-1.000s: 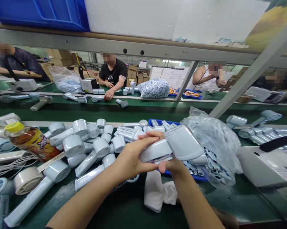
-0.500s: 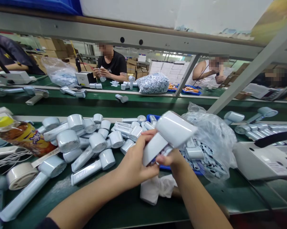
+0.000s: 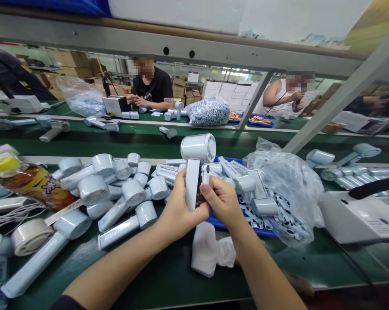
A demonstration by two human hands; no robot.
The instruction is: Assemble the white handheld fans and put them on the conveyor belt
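Note:
Both my hands grip a pale blue-white handheld fan upright in front of me, with its round head at the top. My left hand wraps the handle from the left, and my right hand presses on it from the right. The handle's casing looks open on one side, with a dark circuit board showing inside. Just left of my left hand lies a heap of similar fans. A blue tray of fan parts sits just beyond my right hand.
A folded white cloth lies below my hands on the green conveyor belt. A plastic bag of parts and a white machine stand right. A yellow-capped drink bottle lies left. Co-workers sit across the belt.
The fan has turned from a tilted position to upright, its head now pointing away above my hands. My right hand has shifted onto the handle's side, exposing the circuit board.

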